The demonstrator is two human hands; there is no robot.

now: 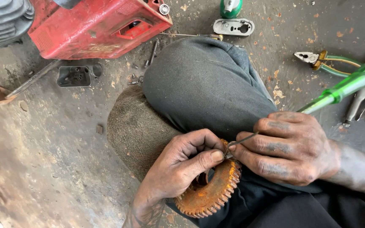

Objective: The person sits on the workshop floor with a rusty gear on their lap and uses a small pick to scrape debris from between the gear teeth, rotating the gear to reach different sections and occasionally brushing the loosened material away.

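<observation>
Two hands work one rusty gear (208, 192): left hand (182, 164) pinches its rim, right hand (288, 147) grips a green-handled screwdriver (343, 88) scraping at twelve o'clock, rust mostly remaining.

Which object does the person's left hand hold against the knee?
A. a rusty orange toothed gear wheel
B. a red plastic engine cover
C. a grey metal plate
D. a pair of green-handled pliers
A: the left hand grips the rusty orange toothed gear wheel, while the right hand works the green-handled screwdriver at its rim.
</observation>
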